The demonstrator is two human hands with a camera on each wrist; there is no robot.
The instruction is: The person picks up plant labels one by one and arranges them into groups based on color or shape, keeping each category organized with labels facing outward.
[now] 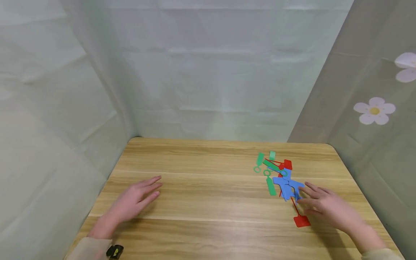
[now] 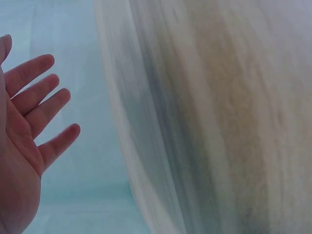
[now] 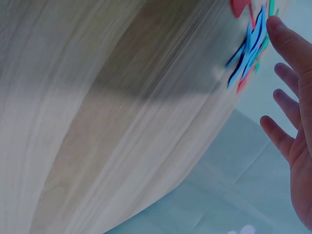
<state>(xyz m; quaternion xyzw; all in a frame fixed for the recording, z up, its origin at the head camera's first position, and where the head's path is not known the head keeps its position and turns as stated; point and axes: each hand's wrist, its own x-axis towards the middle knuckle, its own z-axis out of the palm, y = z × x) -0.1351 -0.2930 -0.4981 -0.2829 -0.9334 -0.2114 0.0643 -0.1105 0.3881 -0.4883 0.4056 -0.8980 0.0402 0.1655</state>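
Observation:
On the right side of the table lies a loose pile of flat coloured tags. Blue T-shaped tags [image 1: 285, 189] overlap one another in the middle. Green tags with ring ends [image 1: 271, 186] lie to their left and behind. Red tags with square heads and thin stems [image 1: 302, 221] poke out at the front and back. My right hand [image 1: 331, 208] hovers at the right edge of the pile, fingers spread and fingertips overlapping the blue tags in the head view. Over the left part of the table, my left hand [image 1: 133, 201] holds nothing, its fingers loosely extended.
The wood-grain table [image 1: 201, 195] has rounded far corners. Pale cloth [image 1: 211, 72] hangs behind it and on both sides, with white flowers [image 1: 374, 111] on the right. A dark band with a small device [image 1: 115, 251] sits at the left wrist.

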